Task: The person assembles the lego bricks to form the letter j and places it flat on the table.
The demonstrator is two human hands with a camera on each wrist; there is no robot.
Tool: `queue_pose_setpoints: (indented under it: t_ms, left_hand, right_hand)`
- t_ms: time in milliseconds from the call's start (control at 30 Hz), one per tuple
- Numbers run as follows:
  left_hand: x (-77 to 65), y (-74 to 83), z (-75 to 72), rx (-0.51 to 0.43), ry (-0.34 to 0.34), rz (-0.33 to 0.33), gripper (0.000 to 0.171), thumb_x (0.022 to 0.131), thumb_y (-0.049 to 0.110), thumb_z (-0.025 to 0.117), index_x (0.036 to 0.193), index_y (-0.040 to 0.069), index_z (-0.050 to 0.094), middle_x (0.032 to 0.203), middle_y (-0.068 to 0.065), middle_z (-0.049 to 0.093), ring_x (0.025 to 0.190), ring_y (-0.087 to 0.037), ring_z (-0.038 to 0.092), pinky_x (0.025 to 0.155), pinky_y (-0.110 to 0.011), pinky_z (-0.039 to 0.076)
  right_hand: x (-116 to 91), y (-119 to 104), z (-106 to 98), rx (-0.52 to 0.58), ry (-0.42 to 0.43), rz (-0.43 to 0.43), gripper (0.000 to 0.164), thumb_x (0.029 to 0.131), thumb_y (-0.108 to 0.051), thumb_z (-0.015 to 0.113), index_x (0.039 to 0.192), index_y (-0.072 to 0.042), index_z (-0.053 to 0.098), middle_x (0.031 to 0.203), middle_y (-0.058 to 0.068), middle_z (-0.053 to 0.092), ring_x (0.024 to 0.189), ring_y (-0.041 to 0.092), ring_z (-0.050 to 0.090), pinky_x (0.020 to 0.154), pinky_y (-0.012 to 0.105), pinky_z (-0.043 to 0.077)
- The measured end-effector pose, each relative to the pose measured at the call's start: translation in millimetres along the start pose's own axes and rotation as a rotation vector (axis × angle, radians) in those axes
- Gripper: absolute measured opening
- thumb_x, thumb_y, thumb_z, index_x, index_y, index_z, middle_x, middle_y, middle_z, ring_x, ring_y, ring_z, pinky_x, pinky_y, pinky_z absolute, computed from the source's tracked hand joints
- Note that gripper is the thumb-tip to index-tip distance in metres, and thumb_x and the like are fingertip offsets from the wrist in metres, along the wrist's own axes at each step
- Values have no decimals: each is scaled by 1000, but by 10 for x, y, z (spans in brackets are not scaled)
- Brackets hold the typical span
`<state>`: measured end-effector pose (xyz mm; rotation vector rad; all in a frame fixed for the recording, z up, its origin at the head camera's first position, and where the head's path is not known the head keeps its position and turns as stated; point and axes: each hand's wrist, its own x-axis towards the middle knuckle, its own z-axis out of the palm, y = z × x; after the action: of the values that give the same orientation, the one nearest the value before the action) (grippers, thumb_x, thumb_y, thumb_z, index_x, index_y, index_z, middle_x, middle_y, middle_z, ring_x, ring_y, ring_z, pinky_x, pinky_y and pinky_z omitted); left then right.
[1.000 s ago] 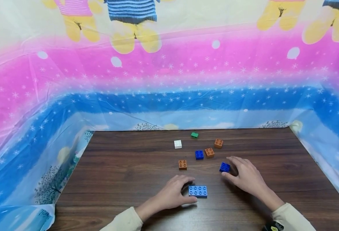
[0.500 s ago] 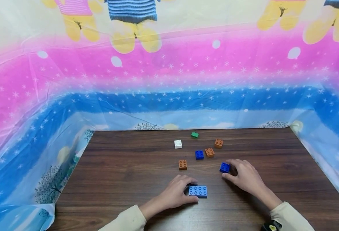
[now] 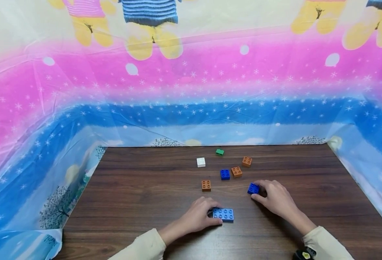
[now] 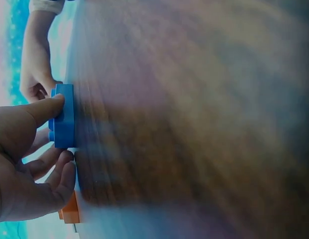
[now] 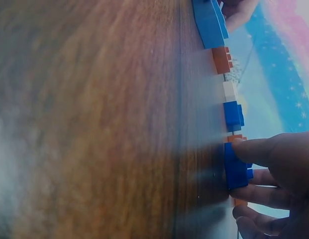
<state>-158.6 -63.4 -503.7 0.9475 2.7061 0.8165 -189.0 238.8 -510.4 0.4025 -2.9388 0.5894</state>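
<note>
A light blue building brick (image 3: 223, 215), two studs wide and longer than the others, lies near the table's front. My left hand (image 3: 198, 215) grips its left end; in the left wrist view the thumb (image 4: 52, 107) presses the brick's near side, other fingers behind it. To the right, a small square dark blue brick (image 3: 253, 188) sits on the table. My right hand (image 3: 277, 198) pinches it from the right, and in the right wrist view the thumb (image 5: 251, 149) overlaps its near side while fingers reach round the far side.
Beyond the hands lie a second dark blue brick (image 3: 224, 174), an orange brick (image 3: 236, 171) right beside it, another orange brick (image 3: 247, 161), a third orange brick (image 3: 206, 185), a white brick (image 3: 201, 162) and a small green brick (image 3: 219, 152). A patterned cloth (image 3: 191, 112) walls the wooden table (image 3: 138, 180).
My left hand has slid slightly right, its fingers closing in around the light blue brick's end. My right thumb and fingers have drawn in on the dark blue brick. Both bricks stay in place.
</note>
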Motion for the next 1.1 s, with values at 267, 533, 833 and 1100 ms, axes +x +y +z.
queue_pose_setpoints:
  t_ms: [267, 533, 833, 1100]
  left_hand:
    - [74, -44, -26, 8, 14, 7, 40, 86, 32, 83, 120, 14, 74, 113, 2, 72, 99, -9, 60, 88, -28, 46]
    - [133, -84, -41, 8, 26, 6, 39, 86, 32, 83, 120, 15, 74, 113, 3, 73, 100, -9, 61, 90, -31, 45]
    - [209, -113, -51, 2, 32, 6, 38, 88, 31, 81, 121, 14, 74, 118, 1, 73, 107, -12, 63, 96, -35, 47]
    - [231, -123, -41, -15, 33, -14, 39, 88, 31, 81, 122, 15, 73, 122, 0, 72, 111, -14, 63, 97, -39, 47]
  right_hand:
    - [7, 8, 1, -1, -4, -3, 43, 87, -30, 83, 122, -7, 72, 111, 11, 74, 101, 33, 66, 83, 56, 53]
    - [2, -7, -14, 14, -13, -1, 41, 87, -27, 83, 122, -8, 72, 111, 10, 74, 101, 32, 66, 83, 56, 53]
    - [-3, -25, -24, 35, 14, -29, 39, 88, -26, 82, 123, -12, 73, 112, 8, 74, 99, 28, 66, 81, 53, 53]
    - [-20, -90, -65, 67, 26, -73, 44, 90, -25, 81, 129, -9, 70, 119, 12, 72, 103, 30, 68, 82, 53, 54]
